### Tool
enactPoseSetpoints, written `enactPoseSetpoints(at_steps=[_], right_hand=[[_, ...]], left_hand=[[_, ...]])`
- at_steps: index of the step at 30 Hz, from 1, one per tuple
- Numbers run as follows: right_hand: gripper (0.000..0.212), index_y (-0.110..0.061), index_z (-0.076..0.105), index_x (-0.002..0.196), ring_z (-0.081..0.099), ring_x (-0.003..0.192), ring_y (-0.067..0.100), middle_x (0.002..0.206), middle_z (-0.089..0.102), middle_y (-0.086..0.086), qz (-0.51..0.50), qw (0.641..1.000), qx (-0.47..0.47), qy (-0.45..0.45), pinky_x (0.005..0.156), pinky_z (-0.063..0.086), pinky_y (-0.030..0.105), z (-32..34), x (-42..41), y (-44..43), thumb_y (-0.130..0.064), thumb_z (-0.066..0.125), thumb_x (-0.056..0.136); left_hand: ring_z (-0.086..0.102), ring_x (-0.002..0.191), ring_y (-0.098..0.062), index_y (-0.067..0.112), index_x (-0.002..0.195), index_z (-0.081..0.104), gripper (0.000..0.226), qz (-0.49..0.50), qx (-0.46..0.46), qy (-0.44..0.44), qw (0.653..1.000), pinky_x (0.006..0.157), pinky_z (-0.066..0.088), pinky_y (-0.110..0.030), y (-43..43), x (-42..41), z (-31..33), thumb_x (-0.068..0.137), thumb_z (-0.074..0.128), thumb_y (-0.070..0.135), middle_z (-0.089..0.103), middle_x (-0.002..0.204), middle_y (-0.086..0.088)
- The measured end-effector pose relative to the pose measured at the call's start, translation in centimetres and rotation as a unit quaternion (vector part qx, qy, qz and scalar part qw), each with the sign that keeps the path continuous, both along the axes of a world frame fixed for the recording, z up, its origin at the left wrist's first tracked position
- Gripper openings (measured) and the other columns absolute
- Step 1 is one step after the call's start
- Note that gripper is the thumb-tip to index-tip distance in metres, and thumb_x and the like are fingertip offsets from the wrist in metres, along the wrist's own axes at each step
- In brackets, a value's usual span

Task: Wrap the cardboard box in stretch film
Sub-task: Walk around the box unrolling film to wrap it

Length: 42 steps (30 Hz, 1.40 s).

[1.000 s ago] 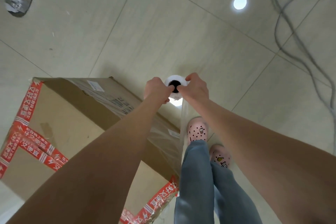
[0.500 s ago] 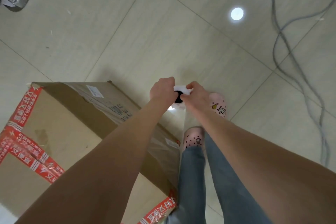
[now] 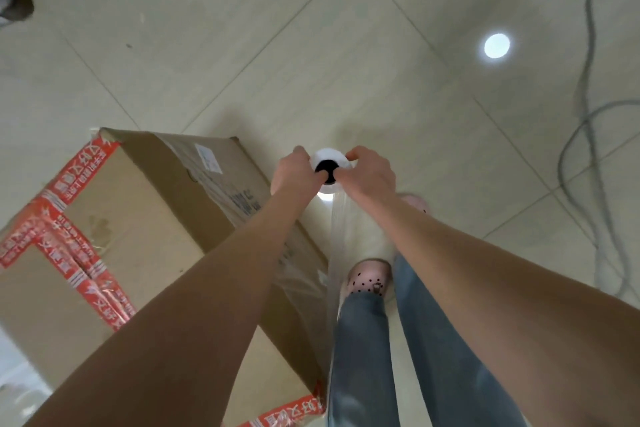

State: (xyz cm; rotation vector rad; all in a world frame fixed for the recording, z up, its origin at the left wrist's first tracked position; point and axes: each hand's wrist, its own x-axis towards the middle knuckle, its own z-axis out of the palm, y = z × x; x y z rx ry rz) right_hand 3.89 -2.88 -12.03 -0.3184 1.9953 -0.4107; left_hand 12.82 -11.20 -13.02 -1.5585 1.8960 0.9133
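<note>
Beige tiled floor [image 3: 242, 45], taped brown cardboard box [image 3: 145, 225]: left hand [image 3: 294, 173] and right hand [image 3: 370, 173] curl fingers round white stretch-film roll [image 3: 329, 153], probably to tension its sheet.

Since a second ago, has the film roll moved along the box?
Yes. The film roll has advanced along the cardboard box's side, away from its near corner and toward the far one.
</note>
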Motion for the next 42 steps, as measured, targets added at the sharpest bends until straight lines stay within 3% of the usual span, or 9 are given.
enactPoseSetpoints(at_steps=[3,7,13,17,23,32,36,40,42], right_hand=[[0.027,-0.026,0.058,0.108,0.058,0.081,0.019,0.092,0.060,-0.004,0.011,1.000,0.003,0.000,0.066,0.040,0.027,-0.1,-0.2,-0.7,-0.028,0.060,0.081],[0.027,-0.030,0.061,0.107,0.058,0.081,0.018,0.091,0.060,-0.005,0.044,0.999,0.006,0.004,0.066,0.039,0.026,-0.1,-1.2,-1.8,-0.025,0.059,0.080],[0.039,-0.027,0.062,0.117,0.059,0.094,0.013,0.107,0.064,-0.006,0.043,0.997,-0.049,-0.036,0.071,0.039,0.024,-0.2,-2.3,-4.3,-0.043,0.062,0.081],[0.061,-0.025,0.048,0.134,0.053,0.117,0.017,0.132,0.049,0.002,0.052,0.995,-0.066,-0.051,0.080,0.038,0.025,-0.3,-1.7,-6.9,-0.049,0.063,0.080],[0.041,-0.025,0.056,0.126,0.058,0.112,0.020,0.125,0.059,-0.002,0.149,0.986,-0.059,-0.039,0.080,0.040,0.026,0.0,-0.3,-9.7,-0.035,0.062,0.087],[0.028,-0.009,0.064,0.112,0.065,0.093,0.030,0.115,0.064,0.008,0.106,0.992,-0.039,-0.059,0.085,0.052,0.039,0.5,1.5,-10.3,-0.021,0.065,0.087],[0.026,-0.008,0.064,0.112,0.065,0.094,0.030,0.116,0.065,0.008,0.118,0.991,-0.026,-0.054,0.087,0.051,0.040,0.5,1.6,-10.8,-0.019,0.062,0.088],[0.015,-0.022,0.060,0.071,0.057,0.067,0.022,0.069,0.058,-0.004,0.150,0.988,-0.016,-0.045,0.051,0.038,0.027,0.4,1.2,-12.0,-0.019,0.057,0.086],[0.016,-0.018,0.056,0.066,0.053,0.061,0.019,0.062,0.053,-0.005,0.159,0.986,-0.006,-0.042,0.047,0.032,0.026,0.3,1.0,-13.0,-0.019,0.056,0.083]], left_hand=[[0.059,0.098,-0.026,0.020,0.126,0.052,0.042,-0.134,-0.028,0.006,0.991,0.071,0.047,-0.032,-1.1,-1.2,0.0,0.084,0.059,0.017,0.060,0.108,-0.005],[0.062,0.084,-0.026,0.018,0.091,0.063,0.016,-0.153,-0.039,-0.031,0.987,0.060,0.043,-0.029,-1.7,-2.1,-0.3,0.081,0.051,0.013,0.062,0.087,-0.003],[0.061,0.078,-0.027,0.007,0.095,0.062,0.015,0.028,-0.035,-0.004,0.999,0.063,0.051,-0.032,-3.3,-0.8,-0.1,0.084,0.053,0.011,0.061,0.089,-0.008],[0.069,0.074,-0.029,0.004,0.090,0.060,0.013,0.154,-0.035,0.014,0.987,0.069,0.059,-0.041,-4.5,0.2,0.0,0.085,0.055,0.015,0.065,0.087,-0.012],[0.066,0.076,-0.025,0.004,0.091,0.062,0.019,0.219,-0.061,0.010,0.974,0.066,0.055,-0.033,-6.9,1.8,0.1,0.087,0.056,0.022,0.066,0.086,-0.009],[0.062,0.094,-0.029,0.006,0.103,0.061,0.017,0.156,-0.013,-0.031,0.987,0.067,0.044,-0.030,-7.5,2.4,0.3,0.088,0.055,0.011,0.065,0.103,-0.014],[0.058,0.107,-0.031,0.020,0.138,0.042,0.052,0.034,-0.020,-0.035,0.999,0.075,0.051,-0.037,-8.0,2.0,0.5,0.089,0.054,0.009,0.056,0.123,-0.011],[0.059,0.098,-0.033,0.017,0.133,0.041,0.049,-0.160,-0.074,-0.030,0.984,0.063,0.046,-0.036,-8.9,1.2,0.9,0.088,0.056,0.009,0.048,0.122,-0.010],[0.059,0.095,-0.034,0.011,0.120,0.049,0.035,-0.168,-0.086,-0.034,0.981,0.064,0.045,-0.036,-10.0,0.9,1.0,0.086,0.056,0.009,0.051,0.114,-0.011]])
